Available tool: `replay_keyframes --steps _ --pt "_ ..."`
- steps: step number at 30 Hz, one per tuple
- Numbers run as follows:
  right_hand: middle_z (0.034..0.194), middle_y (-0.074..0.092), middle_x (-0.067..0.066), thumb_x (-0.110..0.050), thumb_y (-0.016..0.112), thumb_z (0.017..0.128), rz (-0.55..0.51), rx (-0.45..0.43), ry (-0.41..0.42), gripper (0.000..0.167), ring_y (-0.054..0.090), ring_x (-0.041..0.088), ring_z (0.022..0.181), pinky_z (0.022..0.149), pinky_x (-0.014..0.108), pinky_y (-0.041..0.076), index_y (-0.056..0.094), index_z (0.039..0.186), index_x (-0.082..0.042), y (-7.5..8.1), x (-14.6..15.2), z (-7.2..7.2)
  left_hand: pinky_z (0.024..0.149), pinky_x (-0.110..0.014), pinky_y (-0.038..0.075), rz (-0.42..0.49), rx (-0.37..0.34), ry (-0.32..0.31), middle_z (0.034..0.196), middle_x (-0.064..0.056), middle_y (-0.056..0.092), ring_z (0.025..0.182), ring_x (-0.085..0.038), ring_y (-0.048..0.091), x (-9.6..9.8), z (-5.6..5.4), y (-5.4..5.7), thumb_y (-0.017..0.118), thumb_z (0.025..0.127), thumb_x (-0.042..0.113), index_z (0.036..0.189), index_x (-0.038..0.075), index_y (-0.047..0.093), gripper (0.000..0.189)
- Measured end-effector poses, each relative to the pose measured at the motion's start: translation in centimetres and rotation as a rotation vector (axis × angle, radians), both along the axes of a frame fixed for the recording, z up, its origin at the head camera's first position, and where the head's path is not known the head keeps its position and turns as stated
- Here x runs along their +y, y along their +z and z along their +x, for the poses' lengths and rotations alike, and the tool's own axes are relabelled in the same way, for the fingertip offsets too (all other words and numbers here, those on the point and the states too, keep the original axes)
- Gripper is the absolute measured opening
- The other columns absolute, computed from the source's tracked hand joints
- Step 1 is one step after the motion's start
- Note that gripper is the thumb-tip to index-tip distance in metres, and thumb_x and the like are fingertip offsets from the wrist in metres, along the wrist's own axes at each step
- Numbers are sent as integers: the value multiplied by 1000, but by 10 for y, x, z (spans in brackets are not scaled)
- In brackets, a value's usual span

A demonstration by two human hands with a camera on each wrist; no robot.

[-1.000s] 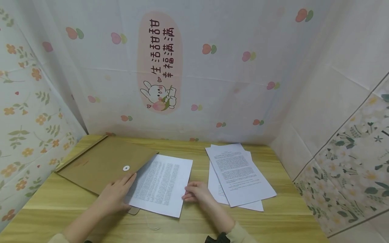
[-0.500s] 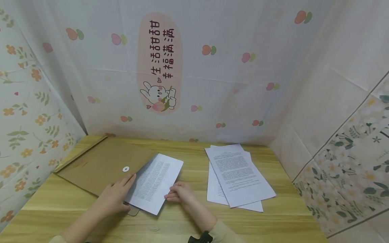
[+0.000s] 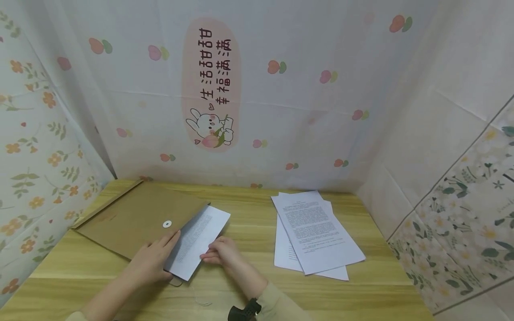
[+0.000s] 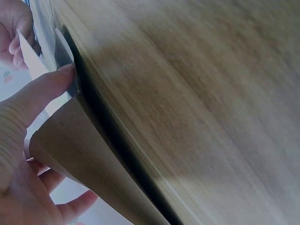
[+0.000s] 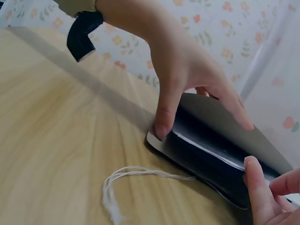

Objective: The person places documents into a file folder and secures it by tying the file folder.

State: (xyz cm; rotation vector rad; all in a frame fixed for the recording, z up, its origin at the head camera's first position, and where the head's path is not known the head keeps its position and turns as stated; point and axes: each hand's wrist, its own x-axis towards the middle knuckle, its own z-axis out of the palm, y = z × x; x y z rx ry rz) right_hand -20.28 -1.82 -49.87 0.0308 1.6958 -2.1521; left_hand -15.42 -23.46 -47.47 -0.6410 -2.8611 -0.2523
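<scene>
A brown kraft document envelope point(image 3: 136, 218) with a white button lies on the left of the table. My left hand point(image 3: 154, 258) grips its mouth: the thumb point(image 4: 61, 77) is on the lower flap and the other fingers are on the upper side, which stands lifted. From the mouth sticks a white printed sheet point(image 3: 201, 238), its inner part hidden inside the envelope. My right hand point(image 3: 226, 256) pinches the sheet's outer edge between thumb and fingers. The right wrist view shows the opening gaping between both hands, with the envelope's flap point(image 5: 161, 146) under the left thumb.
Two printed papers point(image 3: 317, 232) lie overlapped and askew on the right of the wooden table point(image 3: 257, 223). A white string point(image 5: 112, 187) trails from the envelope onto the tabletop. Patterned curtains point(image 3: 305, 98) hang behind and at both sides.
My right hand has moved left with the sheet, which has slid farther into the envelope, so less of it shows. The left hand keeps its place at the mouth.
</scene>
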Motion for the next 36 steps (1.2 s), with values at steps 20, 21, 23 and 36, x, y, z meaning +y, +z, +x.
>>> replay_keyframes --steps 20,21,23,36 --pt "69 65 17 8 50 88 -2 -87 -39 6 70 32 76 65 30 57 54 86 4 0 -43 -21 81 -62 45 -4 33 -25 136 -26 46 112 -40 54 -2 1 -1 91 50 33 139 -8 38 111" --pt "70 65 18 8 50 89 1 -96 -41 6 70 32 77 65 30 57 53 86 4 0 -44 -22 82 -63 45 -2 30 -28 137 -26 46 112 -40 54 -2 1 -1 91 51 33 139 -8 38 111" --pt "72 66 20 7 50 89 3 -111 -44 5 70 32 77 66 30 57 54 87 6 1 -44 -26 82 -63 45 2 30 -32 136 -26 46 112 -40 54 -2 1 -1 90 52 33 139 -7 38 110" --pt "90 64 21 5 48 92 -114 -100 83 22 63 40 99 85 38 52 56 107 18 -2 -54 -27 86 -64 42 15 -30 -21 139 -28 43 114 -43 52 -1 2 2 90 53 31 141 -8 36 109"
